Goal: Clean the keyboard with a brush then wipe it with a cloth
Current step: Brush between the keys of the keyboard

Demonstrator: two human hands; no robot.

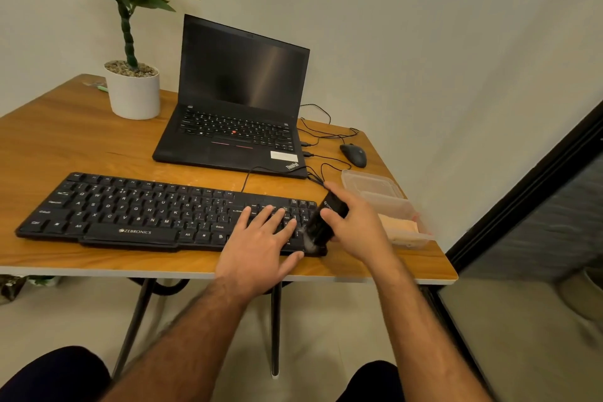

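Observation:
A black keyboard (137, 212) lies along the front of the wooden table (65, 147). My left hand (261, 245) rests flat on its right part with the fingers spread over the keys. My right hand (352, 222) grips a black brush (323, 225), tilted, with its pale bristles down on the keyboard's right front corner. An orange cloth (399, 226) lies inside a clear plastic container (411, 240) just to the right of my right hand.
An open black laptop (238, 127) stands behind the keyboard, with cables and a black mouse (354, 155) to its right. A clear lid (370, 184) lies behind the container. A potted plant (132, 91) stands at the back left. A dark glass door frame runs along the right.

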